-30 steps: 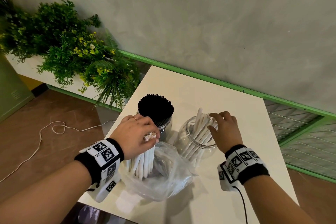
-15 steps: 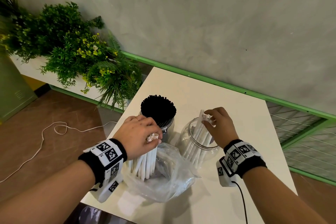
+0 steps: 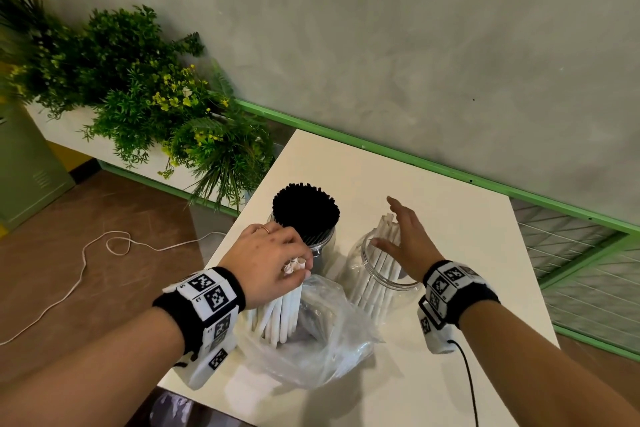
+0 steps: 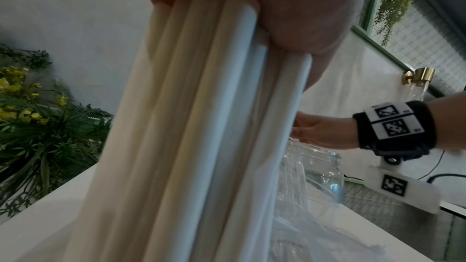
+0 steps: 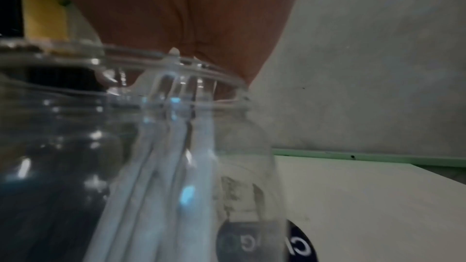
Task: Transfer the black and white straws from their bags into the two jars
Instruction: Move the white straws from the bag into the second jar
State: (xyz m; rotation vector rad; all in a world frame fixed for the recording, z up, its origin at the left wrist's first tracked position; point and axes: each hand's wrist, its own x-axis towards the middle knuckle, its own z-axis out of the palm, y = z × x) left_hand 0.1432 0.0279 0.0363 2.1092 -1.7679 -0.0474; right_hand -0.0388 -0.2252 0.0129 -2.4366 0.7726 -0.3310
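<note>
My left hand [image 3: 273, 262] grips the tops of a bundle of white straws [image 3: 282, 310] standing upright in a clear plastic bag [image 3: 311, 347]; the left wrist view shows the same white straws [image 4: 201, 127] held under the palm. Behind the hand, a jar [image 3: 320, 243] is packed full of black straws [image 3: 305, 206]. To the right stands a clear glass jar [image 3: 372, 282] holding several white straws [image 3: 382, 255] that lean to its right. My right hand [image 3: 403, 234] hovers flat over that jar's mouth, fingers spread and straight, holding nothing. In the right wrist view, the jar's rim [image 5: 176, 63] lies just under the palm.
The white table [image 3: 450, 253] stands against a grey wall with a green rail [image 3: 415, 163]. Green plants with yellow flowers [image 3: 156, 107] fill the left side. A white cable [image 3: 83, 263] trails on the brown floor. A wire mesh panel [image 3: 571, 270] is to the right.
My right hand let go of the white straws it held at the jar's mouth and opened flat above them. The left hand kept its grip on the bundle in the bag.
</note>
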